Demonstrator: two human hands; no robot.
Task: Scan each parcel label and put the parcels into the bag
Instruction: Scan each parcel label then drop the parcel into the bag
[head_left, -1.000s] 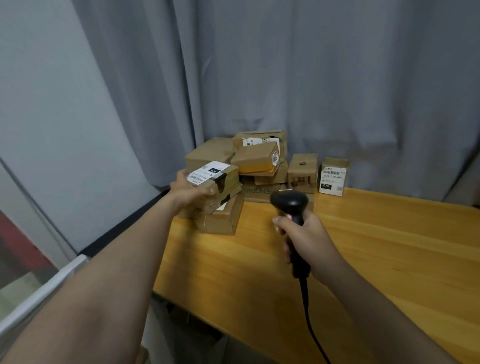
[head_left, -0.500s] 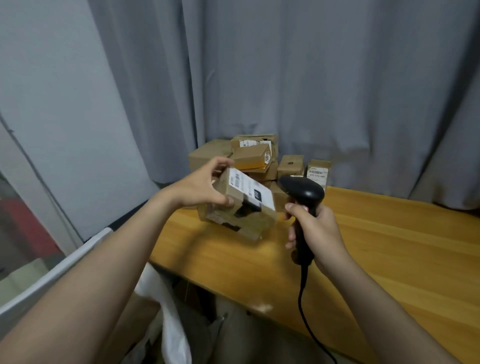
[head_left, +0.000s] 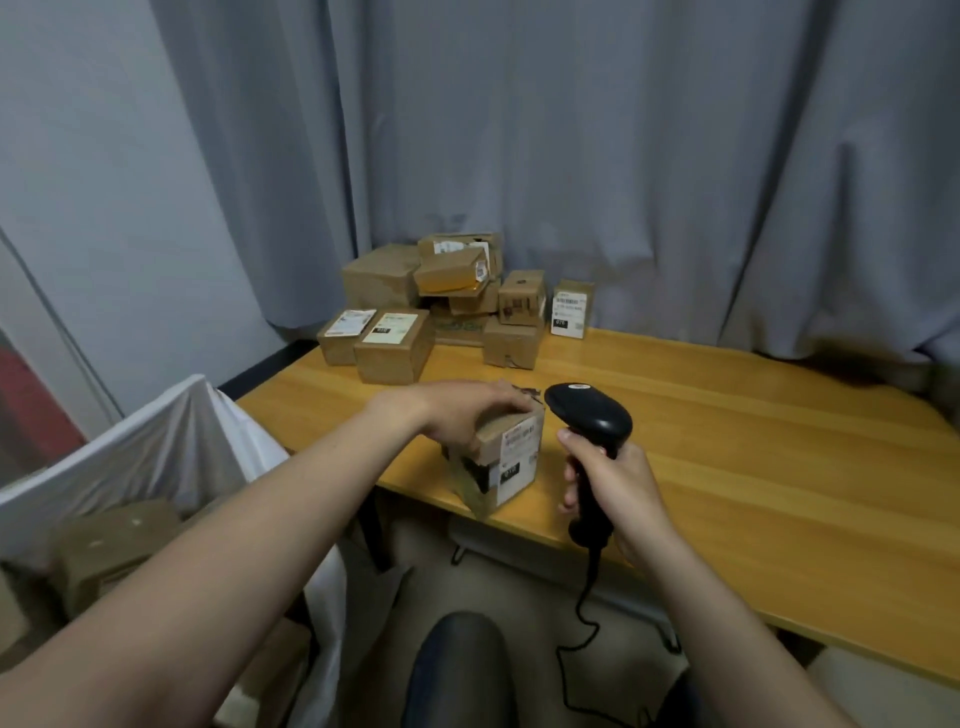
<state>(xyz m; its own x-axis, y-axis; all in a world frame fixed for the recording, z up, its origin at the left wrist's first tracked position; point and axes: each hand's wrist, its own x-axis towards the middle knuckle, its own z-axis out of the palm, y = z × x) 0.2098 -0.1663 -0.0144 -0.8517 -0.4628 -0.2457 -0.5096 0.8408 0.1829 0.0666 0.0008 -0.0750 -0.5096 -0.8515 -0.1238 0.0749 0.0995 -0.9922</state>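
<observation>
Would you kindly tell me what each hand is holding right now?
Left hand: holding a labelled parcel from above.
Right hand: gripping the black scanner by its handle.

The print on the label (head_left: 517, 452), just beside the right fingers (head_left: 571, 439), is too small to read. The left fingers (head_left: 498, 400) hide the parcel (head_left: 488, 483) top's far edge. Below the right fingers, the scanner (head_left: 589, 415) cord (head_left: 582, 613) leaves the bottom edge. Left of the left fingers, the bag (head_left: 156, 447) is cut off and its contents are blurred.
</observation>
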